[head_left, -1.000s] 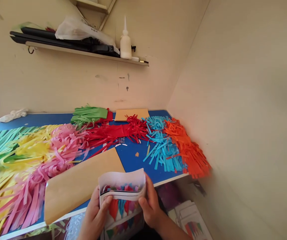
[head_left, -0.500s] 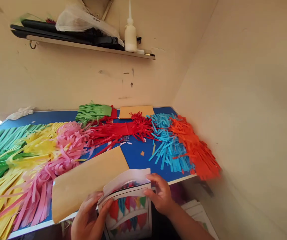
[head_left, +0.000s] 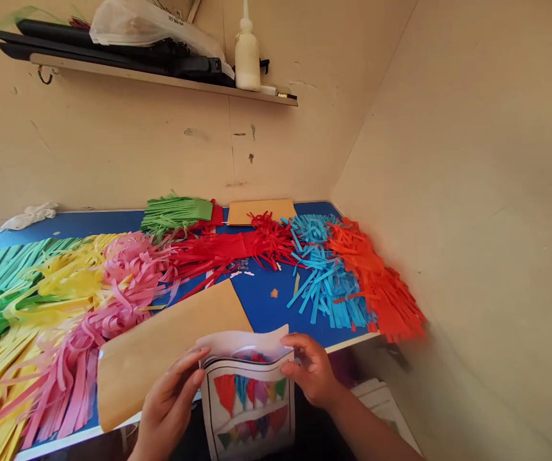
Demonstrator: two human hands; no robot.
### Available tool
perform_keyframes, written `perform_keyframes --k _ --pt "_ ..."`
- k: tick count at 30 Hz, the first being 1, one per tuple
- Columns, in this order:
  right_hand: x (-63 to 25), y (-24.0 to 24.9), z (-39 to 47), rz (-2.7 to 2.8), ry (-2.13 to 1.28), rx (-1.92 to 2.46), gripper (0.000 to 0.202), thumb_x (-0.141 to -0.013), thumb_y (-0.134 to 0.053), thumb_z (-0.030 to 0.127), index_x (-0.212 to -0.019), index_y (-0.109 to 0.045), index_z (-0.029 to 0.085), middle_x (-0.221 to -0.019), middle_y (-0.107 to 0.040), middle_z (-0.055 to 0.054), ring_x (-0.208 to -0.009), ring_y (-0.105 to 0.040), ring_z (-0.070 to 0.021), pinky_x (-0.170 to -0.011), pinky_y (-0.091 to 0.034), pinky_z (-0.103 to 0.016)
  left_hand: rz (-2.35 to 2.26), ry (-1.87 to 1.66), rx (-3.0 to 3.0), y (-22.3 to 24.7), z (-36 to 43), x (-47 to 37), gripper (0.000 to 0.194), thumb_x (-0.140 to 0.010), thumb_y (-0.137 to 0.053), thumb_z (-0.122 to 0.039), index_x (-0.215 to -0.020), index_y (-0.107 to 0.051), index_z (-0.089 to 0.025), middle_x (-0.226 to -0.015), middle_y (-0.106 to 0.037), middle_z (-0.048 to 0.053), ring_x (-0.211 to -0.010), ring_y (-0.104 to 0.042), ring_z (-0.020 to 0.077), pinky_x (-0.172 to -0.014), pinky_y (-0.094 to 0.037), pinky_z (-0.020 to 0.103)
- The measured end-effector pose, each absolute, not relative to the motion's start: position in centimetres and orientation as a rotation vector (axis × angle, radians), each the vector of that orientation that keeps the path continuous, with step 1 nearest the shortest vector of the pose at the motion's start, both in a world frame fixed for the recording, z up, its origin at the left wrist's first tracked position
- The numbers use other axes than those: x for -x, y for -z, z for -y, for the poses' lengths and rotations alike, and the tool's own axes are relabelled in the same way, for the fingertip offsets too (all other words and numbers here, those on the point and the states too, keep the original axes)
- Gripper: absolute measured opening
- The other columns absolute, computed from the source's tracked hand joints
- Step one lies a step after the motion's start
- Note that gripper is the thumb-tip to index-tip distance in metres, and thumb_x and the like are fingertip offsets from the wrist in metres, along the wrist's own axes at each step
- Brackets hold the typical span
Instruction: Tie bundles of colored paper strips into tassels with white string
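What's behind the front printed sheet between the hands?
Visible: a pale back sheet rising above the front printed sheet, with small red and blue patches showing in the gap. Everything lower is covered by the front one; can't tell how many layers.

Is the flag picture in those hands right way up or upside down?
Right way up: in the flag picture, held by the left hand and right hand, the top row's points hang down.

Two hands [head_left: 168, 403], two brown sheets [head_left: 175, 352] and one bottle [head_left: 247, 61] show.
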State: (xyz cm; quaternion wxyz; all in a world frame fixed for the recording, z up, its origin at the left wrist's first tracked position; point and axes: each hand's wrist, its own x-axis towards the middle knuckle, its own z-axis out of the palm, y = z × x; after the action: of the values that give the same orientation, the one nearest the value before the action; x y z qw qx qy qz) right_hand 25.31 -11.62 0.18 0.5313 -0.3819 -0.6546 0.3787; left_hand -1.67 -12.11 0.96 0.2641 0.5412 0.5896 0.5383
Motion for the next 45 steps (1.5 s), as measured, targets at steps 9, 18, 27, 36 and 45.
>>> perform_keyframes --k 9,18,27,36,45 --pt "-26.1 -2.4 10.0 1.691 -0.874 0.895 0.024 -0.088 -0.066 0.039 -0.105 -0.067 0.023 -0.094 -0.067 -0.006 -0.079 -0.063 -0.0174 -0.067 -0.053 -0.028 -1.478 -1.55 -1.385 -0.8 11.7 1.2 0.024 -0.071 -0.077 -0.041 -0.083 -0.072 -0.021 -0.081 -0.075 0.005 -0.075 -0.073 0.0203 -0.066 -0.062 0.028" --pt "-26.5 -2.9 9.0 1.713 -0.863 0.897 0.021 -0.086 -0.067 0.042 -0.094 -0.071 0.023 -0.087 -0.07 -0.005 -0.077 -0.065 -0.018 -0.07 -0.054 -0.031 -1.391 -1.46 -1.458 -0.9 11.5 1.8 0.021 -0.073 -0.076 -0.042 -0.076 -0.075 -0.021 -0.087 -0.077 0.007 -0.084 -0.073 0.0238 -0.072 -0.062 0.031" --pt "-27.1 -5.0 8.4 1.859 -0.721 0.882 0.015 -0.087 -0.069 0.031 -0.1 -0.074 0.025 -0.093 -0.074 -0.005 -0.088 -0.07 -0.0185 -0.078 -0.057 -0.031 -1.448 -1.288 -1.815 -3.4 11.2 2.4 0.02 -0.08 -0.067 -0.044 -0.083 -0.078 -0.027 -0.084 -0.076 0.003 -0.081 -0.072 0.0198 -0.073 -0.059 0.026" --pt "-27.1 -5.6 8.1 1.924 -0.709 0.806 0.02 -0.089 -0.068 0.024 -0.108 -0.073 0.026 -0.106 -0.076 -0.005 -0.1 -0.071 -0.0195 -0.087 -0.058 -0.034 -1.339 -1.307 -2.112 -6.2 10.8 2.3 0.018 -0.084 -0.063 -0.04 -0.088 -0.079 -0.032 -0.087 -0.079 0.001 -0.077 -0.074 0.0184 -0.069 -0.061 0.023" --pt "-26.9 -5.0 8.4 1.907 -0.662 0.799 0.052 -0.091 -0.064 0.023 -0.14 -0.05 0.027 -0.107 -0.074 -0.005 -0.096 -0.07 -0.0169 -0.088 -0.055 -0.033 -1.258 -1.36 -2.429 -6.0 11.4 2.3 0.024 -0.085 -0.062 -0.018 -0.106 -0.072 -0.024 -0.098 -0.076 0.004 -0.087 -0.073 0.0172 -0.086 -0.059 0.027"
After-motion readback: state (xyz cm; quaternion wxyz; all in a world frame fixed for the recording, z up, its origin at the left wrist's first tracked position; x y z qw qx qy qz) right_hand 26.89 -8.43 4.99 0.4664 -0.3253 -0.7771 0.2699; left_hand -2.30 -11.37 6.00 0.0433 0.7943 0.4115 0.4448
